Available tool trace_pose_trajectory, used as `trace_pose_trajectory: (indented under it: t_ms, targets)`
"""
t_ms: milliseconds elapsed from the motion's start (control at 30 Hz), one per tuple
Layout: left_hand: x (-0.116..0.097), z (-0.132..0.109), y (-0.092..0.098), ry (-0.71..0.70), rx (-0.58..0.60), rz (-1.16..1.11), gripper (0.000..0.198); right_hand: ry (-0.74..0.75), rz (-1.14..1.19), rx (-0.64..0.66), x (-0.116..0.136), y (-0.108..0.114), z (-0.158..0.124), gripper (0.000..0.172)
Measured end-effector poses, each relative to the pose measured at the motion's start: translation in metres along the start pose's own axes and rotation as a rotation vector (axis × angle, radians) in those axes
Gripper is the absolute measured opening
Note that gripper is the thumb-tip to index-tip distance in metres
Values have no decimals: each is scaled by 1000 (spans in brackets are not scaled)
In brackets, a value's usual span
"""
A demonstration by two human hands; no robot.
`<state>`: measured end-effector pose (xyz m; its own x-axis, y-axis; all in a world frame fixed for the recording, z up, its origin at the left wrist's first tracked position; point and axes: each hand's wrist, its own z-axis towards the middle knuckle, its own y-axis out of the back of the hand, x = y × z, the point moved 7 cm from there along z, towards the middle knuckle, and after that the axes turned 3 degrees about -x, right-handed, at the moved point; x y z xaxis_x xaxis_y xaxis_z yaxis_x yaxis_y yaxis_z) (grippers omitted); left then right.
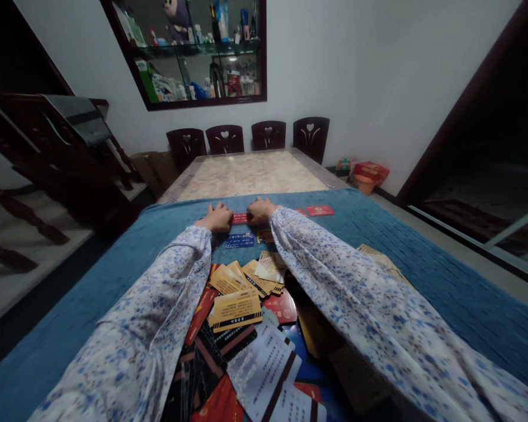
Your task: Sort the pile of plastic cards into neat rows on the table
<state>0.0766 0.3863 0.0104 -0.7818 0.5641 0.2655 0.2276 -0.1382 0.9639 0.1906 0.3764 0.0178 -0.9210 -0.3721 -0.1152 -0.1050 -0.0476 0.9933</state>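
Note:
Both arms reach forward over a blue cloth [347,258] on the table. A red card [240,218] lies on the cloth between my hands. My left hand [219,218] is at its left end, fingers bent down and closed on the edge. At the other end my right hand [260,210] has its fingers curled onto the card. Just nearer to me lie a blue card [240,240] and a gold card [265,236], partly behind my right sleeve. Another red card [320,210] rests farther right. Between my forearms spreads a heap of loose gold cards [237,309], white cards [266,363], black and red ones.
Beyond the cloth the patterned tabletop [246,173] continues to several dark chairs [268,135] by the wall. Pale folded paper or cards [385,261] lie right of my right sleeve. A stair railing [22,152] stands at left, an orange bucket [364,181] on the floor at right.

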Motion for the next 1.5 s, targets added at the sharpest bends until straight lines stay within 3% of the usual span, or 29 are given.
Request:
trace_pose_trajectory:
  t_ms: [333,700,1033,1500]
  targets:
    - [0,-12,8,-10,-63,-9,44,20,10,-48,-18,16,-33,46]
    - [-21,-32,23,-56,-152,-25,44,-1,-7,-72,-39,22,-91,39]
    - [-68,-58,45,-162,-224,-70,45,-7,17,-65,-42,20,-143,27]
    - [-132,-88,56,-322,-312,-130,38,-4,30,-139,-49,23,-215,20]
